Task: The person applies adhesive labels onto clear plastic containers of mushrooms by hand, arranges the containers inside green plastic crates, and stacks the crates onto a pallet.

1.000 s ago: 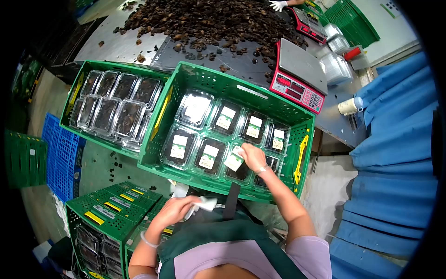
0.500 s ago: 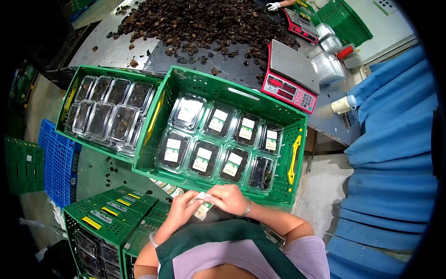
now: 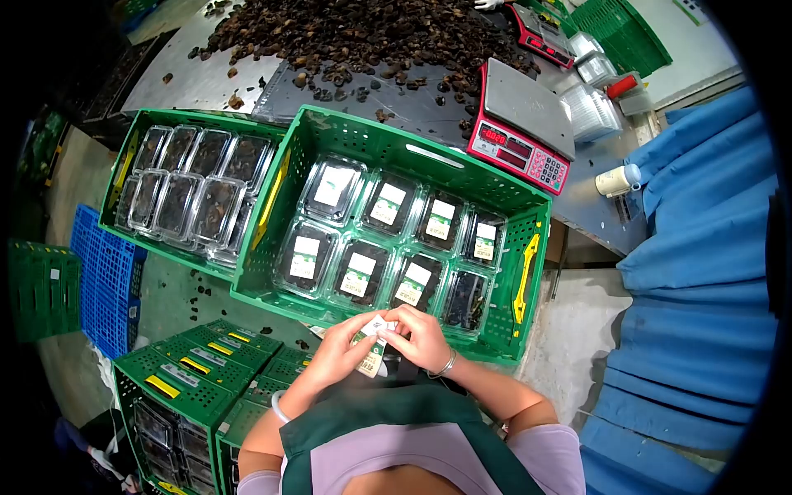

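Note:
Close to my body, a green-and-white paper label (image 3: 369,361) is pinched between the fingers of both hands. My left hand (image 3: 337,353) grips its left side, and my right hand (image 3: 422,340) closes on its upper right. Just beyond my hands stands a green crate (image 3: 371,132) holding two rows of clear plastic boxes of dark, dried-looking pieces. Most lids carry a similar label, such as the box (image 3: 414,285) nearest my right hand. The box at the near right corner (image 3: 467,301) shows no label on its lid.
A second green crate (image 3: 206,124) of unlabelled boxes adjoins on the left. Behind are a red scale (image 3: 528,107), a dark loose heap (image 3: 371,41) and another person's gloved hand (image 3: 488,3). Stacked crates (image 3: 190,363) stand lower left; a blue curtain (image 3: 693,272) hangs right.
Both hands have risen slightly toward the crate with the label, and its white upper part now shows more between my fingers. The other person's gloved hand has moved mostly out of view.

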A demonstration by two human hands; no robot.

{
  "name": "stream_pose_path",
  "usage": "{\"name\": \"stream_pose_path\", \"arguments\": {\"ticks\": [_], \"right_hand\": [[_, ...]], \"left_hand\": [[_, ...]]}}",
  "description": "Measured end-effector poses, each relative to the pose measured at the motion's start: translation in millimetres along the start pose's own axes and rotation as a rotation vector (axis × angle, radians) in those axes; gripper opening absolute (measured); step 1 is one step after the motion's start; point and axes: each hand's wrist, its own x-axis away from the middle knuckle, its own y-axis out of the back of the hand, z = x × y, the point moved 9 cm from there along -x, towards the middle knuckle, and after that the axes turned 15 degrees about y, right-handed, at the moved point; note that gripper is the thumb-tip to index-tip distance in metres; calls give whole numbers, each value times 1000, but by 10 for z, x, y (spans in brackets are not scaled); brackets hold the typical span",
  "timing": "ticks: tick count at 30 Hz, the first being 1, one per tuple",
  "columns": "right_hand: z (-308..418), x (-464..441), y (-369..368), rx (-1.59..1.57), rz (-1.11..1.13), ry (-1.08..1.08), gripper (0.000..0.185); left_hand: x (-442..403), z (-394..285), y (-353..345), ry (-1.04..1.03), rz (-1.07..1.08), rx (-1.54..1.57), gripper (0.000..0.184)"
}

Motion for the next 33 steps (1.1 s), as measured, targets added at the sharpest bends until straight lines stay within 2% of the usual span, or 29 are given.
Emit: {"name": "stream_pose_path", "arguments": {"ticks": [2, 5, 7, 9, 10, 11, 13, 14, 15, 17, 20, 21, 22, 23, 24, 25, 26, 27, 29, 31, 32, 33], "right_hand": [[3, -23, 32, 37, -1, -15, 15], [73, -80, 69, 132, -17, 86, 15], [99, -99, 97, 151, -53, 141, 14], [139, -119, 155, 168, -84, 193, 12], [84, -136, 234, 181, -93, 147, 11], [16, -157, 347, 199, -106, 100, 10], [-268, -165, 841, 340, -233, -79, 10], [-415, -180, 1100, 486, -222, -98, 11], [-586, -125, 1339, 633, -210, -116, 12], [-1163, 165, 1468, 867, 113, -268, 16], [-1991, 712, 1304, 879, 585, -652, 30], [-2185, 831, 1246, 908, 659, -657, 34], [-2343, 938, 1229, 966, 656, -724, 37], [-2510, 1028, 1187, 1002, 593, -655, 39], [-2573, 1060, 1185, 1010, 628, -721, 42], [-2613, 1069, 1201, 1034, 649, -746, 54], [-2418, 942, 1275, 1062, 614, -706, 64], [-2270, 800, 1361, 1114, 552, -632, 63], [-2129, 487, 1502, 1141, 474, -454, 50], [-1886, -52, 1520, 1016, 349, -264, 41], [-1665, -353, 1442, 944, 206, -91, 36], [-1453, -672, 1286, 923, 276, -108, 37]], "left_hand": [[-36, 200, 3, 131, -63, 162, 28], [-54, 302, 30, 178, -115, 167, 21], [-57, 281, 75, 134, -168, 161, 18], [-48, 382, 107, 273, -196, -29, 17], [-47, 316, 98, 185, -199, -87, 19], [-37, 307, 100, 181, -193, -88, 19], [44, 167, -28, 88, -61, -341, 22], [81, 172, -9, 152, 12, -403, 24], [128, 195, 27, 115, 40, -448, 22], [236, 318, 152, 14, 78, -248, 22], [387, 728, 279, 217, 292, -100, 14], [397, 721, 310, 224, 270, -102, 14], [419, 592, 374, 103, 155, -216, 13], [493, 479, 465, -6, 16, -336, 13], [516, 608, 498, 78, 26, -188, 18], [557, 566, 585, -6, -100, -187, 18], [599, 824, 682, 216, -132, 7, 19], [678, 1106, 719, 419, -151, 219, 20], [781, 1282, 943, 400, -259, 465, 29], [919, 896, 1316, 208, -508, 558, 37], [1051, 903, 1488, 248, -554, 525, 44], [1173, 936, 1687, 215, -665, 526, 38]]}}
